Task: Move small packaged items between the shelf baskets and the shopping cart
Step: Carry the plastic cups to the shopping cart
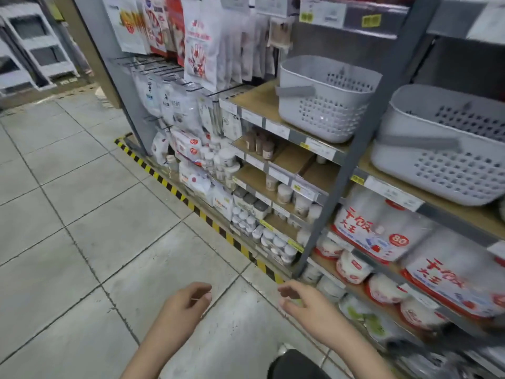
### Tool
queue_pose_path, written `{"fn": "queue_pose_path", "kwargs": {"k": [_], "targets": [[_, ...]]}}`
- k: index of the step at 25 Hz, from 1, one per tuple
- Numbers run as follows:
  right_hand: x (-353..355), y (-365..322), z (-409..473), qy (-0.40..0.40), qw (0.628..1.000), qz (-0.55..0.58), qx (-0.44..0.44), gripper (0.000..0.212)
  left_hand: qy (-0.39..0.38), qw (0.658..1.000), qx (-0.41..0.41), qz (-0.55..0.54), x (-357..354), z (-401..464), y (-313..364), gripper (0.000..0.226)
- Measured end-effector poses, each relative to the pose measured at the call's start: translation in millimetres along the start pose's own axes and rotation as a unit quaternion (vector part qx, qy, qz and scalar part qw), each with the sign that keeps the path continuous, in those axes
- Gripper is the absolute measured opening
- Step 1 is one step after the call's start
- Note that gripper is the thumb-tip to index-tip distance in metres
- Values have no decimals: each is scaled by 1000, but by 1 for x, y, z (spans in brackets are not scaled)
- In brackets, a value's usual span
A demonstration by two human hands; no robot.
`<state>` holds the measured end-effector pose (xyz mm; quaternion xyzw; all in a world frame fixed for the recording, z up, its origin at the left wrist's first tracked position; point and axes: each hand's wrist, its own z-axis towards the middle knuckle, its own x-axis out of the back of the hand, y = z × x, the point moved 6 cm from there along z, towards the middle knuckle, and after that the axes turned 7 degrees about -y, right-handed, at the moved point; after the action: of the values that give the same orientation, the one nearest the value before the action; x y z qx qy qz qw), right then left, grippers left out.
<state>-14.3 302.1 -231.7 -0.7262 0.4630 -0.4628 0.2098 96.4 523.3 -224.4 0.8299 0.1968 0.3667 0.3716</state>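
Shop aisle, grey tiled floor (82, 214) filling the left of the frame, with a yellow-black hazard strip (191, 203) running along the foot of the shelf unit (352, 149) on the right. We count two grey perforated baskets on the wooden shelf board, upper right: the first basket (325, 99) sits left of the grey upright, the second basket (442, 143) right of it, partly cut by the frame edge. We see nothing inside either; their floors are hidden. Hanging packets (196, 42) fill the upper centre, small jars (226, 160) sit on the lower shelves, and red-and-white bowl packs (377, 228) are at lower right. No cart in view. Two hands at bottom centre, apart: left hand (185, 302) and right hand (303, 302), both loosely curled and holding nothing.
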Motion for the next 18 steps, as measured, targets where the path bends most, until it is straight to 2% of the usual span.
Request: {"fn": "queue_pose_path", "kwargs": {"k": [6, 11, 14, 18], "targets": [[59, -33, 83, 18, 1000, -17, -18, 20, -18, 998, -62, -24, 36, 96, 72, 13], [118, -99, 147, 60, 998, -15, 31, 23, -5, 996, -74, -45, 98, 167, 98, 14], [169, -130, 163, 140, 988, -9, 62, 20, 9, 996, -80, -32, 129, 217, 115, 12], [240, -153, 155, 280, 952, 57, 110, 19, -34, 991, -133, 9, 141, 282, 171, 14]]}}
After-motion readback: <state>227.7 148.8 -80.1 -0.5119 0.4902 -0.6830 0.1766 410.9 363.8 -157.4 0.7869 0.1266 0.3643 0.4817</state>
